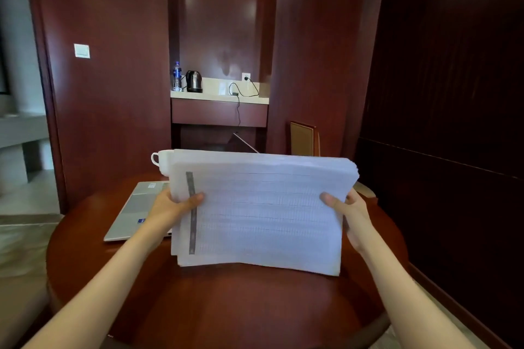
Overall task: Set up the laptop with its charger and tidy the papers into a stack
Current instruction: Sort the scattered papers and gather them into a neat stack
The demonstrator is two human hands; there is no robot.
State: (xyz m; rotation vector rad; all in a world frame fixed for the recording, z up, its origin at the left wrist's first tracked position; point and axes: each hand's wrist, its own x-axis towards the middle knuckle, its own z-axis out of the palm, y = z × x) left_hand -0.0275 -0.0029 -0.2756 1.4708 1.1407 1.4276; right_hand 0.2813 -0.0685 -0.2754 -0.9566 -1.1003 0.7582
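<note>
Partly hidden behind the papers (263, 212), which are gripped at both side edges by the left hand (170, 207) and right hand (350, 214), thumbs curled over the front, the laptop (136, 207) is seen at the table (226, 306)'s left edge, a white cup (162, 160) beyond it, the charger (234, 93) on the far counter (209, 97).

Glossy reddish wood walls (113, 93) surround a recessed shelf (218, 98) holding a kettle (194, 81) and water bottle (177, 76); a chair (302, 137) stands near it.
</note>
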